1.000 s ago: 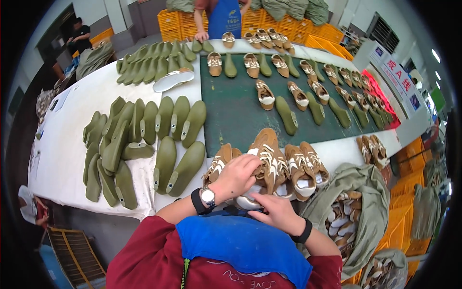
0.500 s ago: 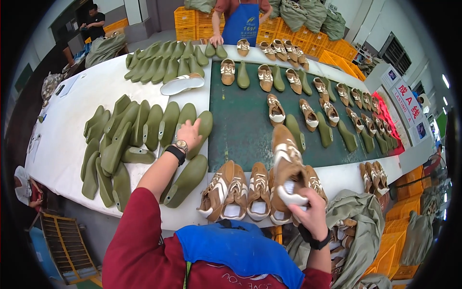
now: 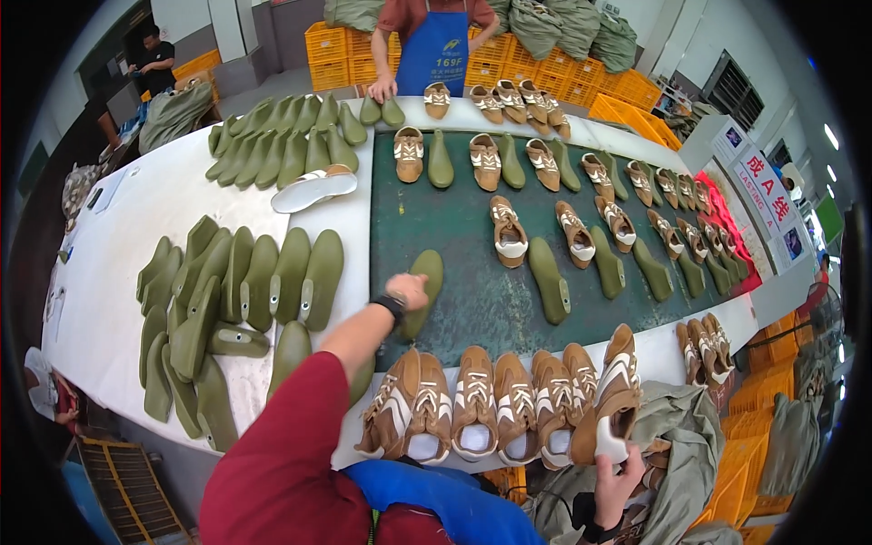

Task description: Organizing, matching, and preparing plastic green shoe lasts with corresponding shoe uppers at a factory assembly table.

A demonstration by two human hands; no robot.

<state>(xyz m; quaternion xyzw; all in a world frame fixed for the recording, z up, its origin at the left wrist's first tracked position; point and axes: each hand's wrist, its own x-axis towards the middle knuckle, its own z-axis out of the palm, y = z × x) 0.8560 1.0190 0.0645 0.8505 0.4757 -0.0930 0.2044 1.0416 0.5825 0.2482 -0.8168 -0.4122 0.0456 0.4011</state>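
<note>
A smooth, matt olive plastic shoe last [image 3: 420, 291] is seen on the matt dark-green belt [image 3: 472, 300]; suede-like tan shoes [image 3: 472, 400] are lined alongside.

— What moved since a second ago?
— My left hand [image 3: 411, 291] left the row of shoes [image 3: 495, 400] and now presses a green last [image 3: 420, 292] onto the green mat [image 3: 472, 291].
— And the right hand [image 3: 618, 472]?
— It dropped below that row, gripping the end shoe [image 3: 616, 400].

White rectangular sign [image 3: 767, 189] with red characters, far right.
</note>
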